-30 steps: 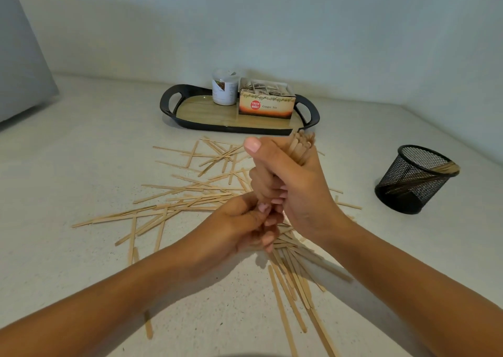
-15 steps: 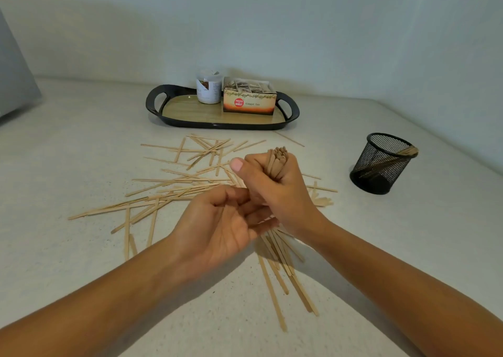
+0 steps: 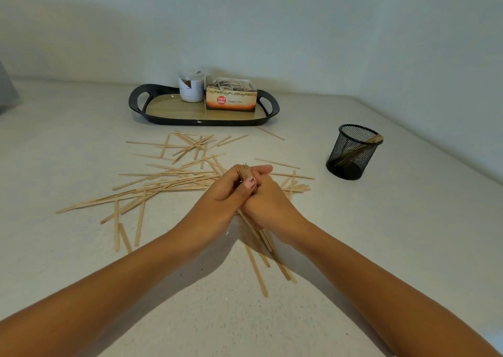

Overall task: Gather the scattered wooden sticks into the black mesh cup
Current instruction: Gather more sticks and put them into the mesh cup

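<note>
Many thin wooden sticks [image 3: 163, 185] lie scattered over the white counter. My left hand [image 3: 217, 201] and my right hand [image 3: 272, 204] are pressed together at the centre, both curled round a bundle of sticks [image 3: 251, 227]. The bundle's top ends poke out above my fingers and its lower ends fan out onto the counter below my wrists. The black mesh cup [image 3: 353, 152] stands upright to the right, apart from my hands, with a few sticks leaning inside against its rim.
A black-rimmed tray [image 3: 168, 120] sits at the back, carrying a white jar [image 3: 191, 87] and a tea box [image 3: 231, 100]. Walls close off the back and the right side. A grey object edges in at far left.
My left hand, half open beside the bundle before, now wraps round it with the right. Both hands have dropped closer to the counter.
</note>
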Demonstrator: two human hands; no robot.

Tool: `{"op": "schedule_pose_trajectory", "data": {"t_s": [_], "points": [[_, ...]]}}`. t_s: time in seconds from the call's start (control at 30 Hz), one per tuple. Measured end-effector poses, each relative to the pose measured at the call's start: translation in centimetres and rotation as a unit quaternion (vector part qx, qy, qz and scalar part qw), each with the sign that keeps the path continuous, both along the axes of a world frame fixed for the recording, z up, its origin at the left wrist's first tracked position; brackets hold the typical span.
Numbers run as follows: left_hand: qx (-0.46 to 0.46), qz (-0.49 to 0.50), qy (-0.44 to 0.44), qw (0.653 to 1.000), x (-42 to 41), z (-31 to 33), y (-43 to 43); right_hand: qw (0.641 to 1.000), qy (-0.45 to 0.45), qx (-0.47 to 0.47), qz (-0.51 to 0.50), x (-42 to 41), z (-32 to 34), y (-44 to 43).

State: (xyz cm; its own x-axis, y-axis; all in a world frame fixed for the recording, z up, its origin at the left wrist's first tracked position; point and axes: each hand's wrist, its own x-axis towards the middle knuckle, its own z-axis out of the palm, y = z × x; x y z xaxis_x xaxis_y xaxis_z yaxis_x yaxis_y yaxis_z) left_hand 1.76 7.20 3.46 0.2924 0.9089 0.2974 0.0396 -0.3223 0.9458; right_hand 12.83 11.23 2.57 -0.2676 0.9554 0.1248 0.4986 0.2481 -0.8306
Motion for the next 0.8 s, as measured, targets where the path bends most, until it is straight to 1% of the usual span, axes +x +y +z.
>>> {"op": "schedule_pose_trajectory", "data": {"t_s": [0.07,0.17,0.23,0.3,0.37,0.43,0.47,0.5,0.53,0.6,0.67,0.73,0.8], "points": [[0.008,-0.016,0.003,1.0,0.0,0.1,0.0,0.999,0.038,-0.017,0.007,0.0,-0.4,-0.7],[-0.017,-0.002,-0.049,0.999,-0.1,0.2,0.0,0.989,0.1,-0.096,0.054,0.5,-0.1,-1.8],[-0.05,0.025,-0.127,0.99,-0.6,0.2,0.4,0.981,0.136,-0.12,0.069,1.1,0.1,-2.2],[-0.076,0.028,-0.228,0.97,-1.4,0.1,1.2,0.958,0.229,-0.145,0.09,1.3,0.3,-2.4],[-0.067,0.028,-0.286,0.956,-2.2,0.1,1.9,0.906,0.352,-0.205,0.113,1.3,0.5,-2.4],[-0.044,0.034,-0.307,0.95,-2.6,-0.2,2.2,0.834,0.46,-0.282,0.115,1.2,0.5,-2.3],[-0.039,0.032,-0.322,0.945,-2.7,-0.4,2.3,0.801,0.499,-0.314,0.101,1.2,0.5,-2.2],[-0.037,0.029,-0.34,0.939,-2.7,-0.6,2.4,0.782,0.522,-0.331,0.08,1.2,0.5,-2.0],[-0.035,0.027,-0.353,0.934,-2.6,-0.9,2.6,0.772,0.535,-0.338,0.06,1.3,0.5,-2.0],[-0.029,0.037,-0.364,0.93,-2.4,-1.5,2.8,0.77,0.54,-0.338,0.034,1.4,0.2,-1.9],[-0.025,0.045,-0.359,0.932,-2.2,-1.9,2.9,0.778,0.538,-0.324,0.008,1.6,0.1,-1.9],[-0.022,0.043,-0.343,0.938,-2.1,-2.3,2.7,0.788,0.534,-0.305,-0.011,2.0,0.0,-1.8],[-0.022,0.043,-0.304,0.951,-2.0,-2.6,2.4,0.81,0.515,-0.279,-0.022,2.7,0.2,-1.6]]}}
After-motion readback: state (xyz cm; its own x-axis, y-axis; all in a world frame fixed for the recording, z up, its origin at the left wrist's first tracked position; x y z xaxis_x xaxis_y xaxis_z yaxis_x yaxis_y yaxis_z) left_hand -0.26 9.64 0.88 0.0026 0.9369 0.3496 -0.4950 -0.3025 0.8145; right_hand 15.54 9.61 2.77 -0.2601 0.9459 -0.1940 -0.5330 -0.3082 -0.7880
